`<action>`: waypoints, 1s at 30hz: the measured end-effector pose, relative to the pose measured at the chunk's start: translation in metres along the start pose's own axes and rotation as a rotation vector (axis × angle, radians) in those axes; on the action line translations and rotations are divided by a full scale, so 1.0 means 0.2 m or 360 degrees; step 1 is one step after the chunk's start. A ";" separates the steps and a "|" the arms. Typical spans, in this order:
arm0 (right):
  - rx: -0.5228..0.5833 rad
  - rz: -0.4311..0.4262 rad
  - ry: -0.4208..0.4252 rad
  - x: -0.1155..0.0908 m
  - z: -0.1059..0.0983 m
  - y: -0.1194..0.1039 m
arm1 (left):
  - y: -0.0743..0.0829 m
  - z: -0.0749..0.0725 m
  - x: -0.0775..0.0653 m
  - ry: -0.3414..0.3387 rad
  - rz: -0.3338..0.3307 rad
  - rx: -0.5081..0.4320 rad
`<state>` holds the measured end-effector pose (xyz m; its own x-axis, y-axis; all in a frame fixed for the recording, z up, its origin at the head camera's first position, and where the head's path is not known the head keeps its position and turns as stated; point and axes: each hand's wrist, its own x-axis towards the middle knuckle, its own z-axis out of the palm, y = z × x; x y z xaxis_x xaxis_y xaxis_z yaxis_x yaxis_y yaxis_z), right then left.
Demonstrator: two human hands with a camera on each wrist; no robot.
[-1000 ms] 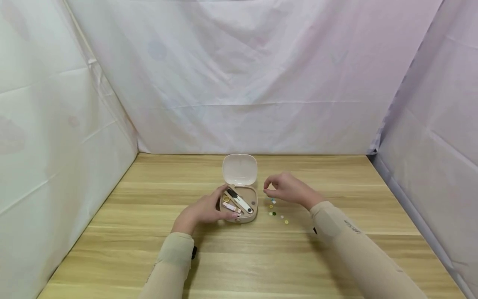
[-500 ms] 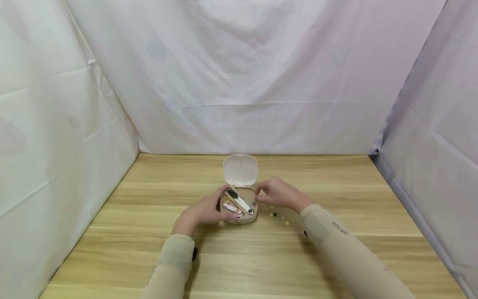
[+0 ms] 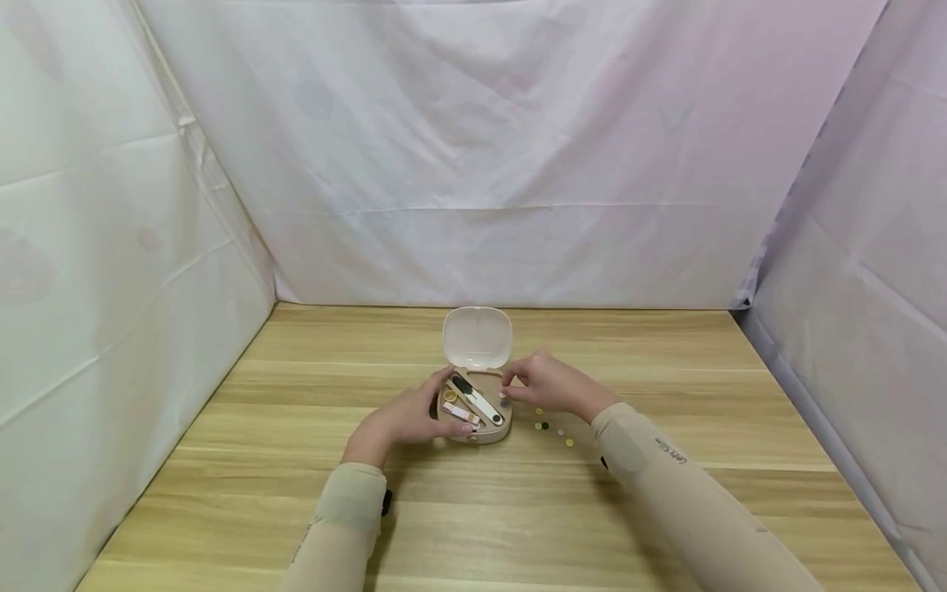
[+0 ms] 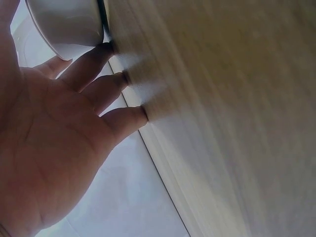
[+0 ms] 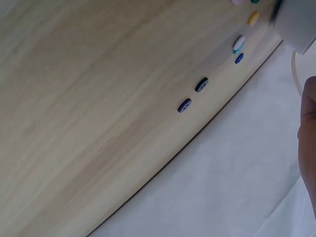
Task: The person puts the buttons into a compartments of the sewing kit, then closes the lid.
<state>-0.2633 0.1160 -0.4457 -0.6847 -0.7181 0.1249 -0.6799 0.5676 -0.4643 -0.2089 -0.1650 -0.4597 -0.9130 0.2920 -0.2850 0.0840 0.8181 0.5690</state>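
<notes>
A small beige case (image 3: 484,438) stands with its lid (image 3: 477,339) raised. My left hand (image 3: 405,413) grips its left side, thumb at the front. In the left wrist view, other fingertips of the left hand (image 4: 54,133) touch the tabletop. Over the case's right compartment, my right hand (image 3: 556,385) pinches a small pale button (image 3: 502,395); a purplish button (image 3: 505,403) lies just below. Inside the case lie a long white-and-black tool (image 3: 479,401), a yellow ring (image 3: 450,396) and a pink-and-white strip (image 3: 460,413). Only the right hand's edge (image 5: 308,143) shows in the right wrist view.
Several loose buttons lie right of the case, among them a yellow button (image 3: 569,442) and a dark green button (image 3: 545,426). Dark buttons (image 5: 201,84) show in the right wrist view. White cloth (image 3: 503,164) encloses the wooden table (image 3: 473,526) behind and at both sides.
My right hand has moved left from beside the case to above its right compartment, then dipped slightly. The left hand has kept its grip on the case.
</notes>
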 end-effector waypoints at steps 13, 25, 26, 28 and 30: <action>-0.0013 -0.0034 0.0003 -0.01 -0.06 -0.02 | 0.02 -0.01 -0.01 -0.0010 -0.0003 -0.0019; -0.0003 0.0095 -0.0060 -0.05 -0.15 0.01 | 0.01 -0.01 0.00 -0.0003 0.0009 -0.0037; 0.0006 0.0107 -0.0065 -0.06 -0.16 0.02 | 0.01 -0.01 0.00 -0.0005 0.0008 -0.0037; 0.0025 0.0124 -0.0073 -0.07 -0.17 0.02 | 0.01 -0.01 0.00 -0.0006 0.0007 -0.0034; 0.0059 0.0152 -0.0081 -0.09 -0.18 0.03 | 0.01 -0.01 0.00 -0.0006 0.0010 -0.0036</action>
<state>-0.2658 0.1466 -0.4197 -0.7312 -0.6813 0.0341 -0.6013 0.6200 -0.5040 -0.2086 -0.1635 -0.4569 -0.9109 0.2988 -0.2846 0.0804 0.8050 0.5878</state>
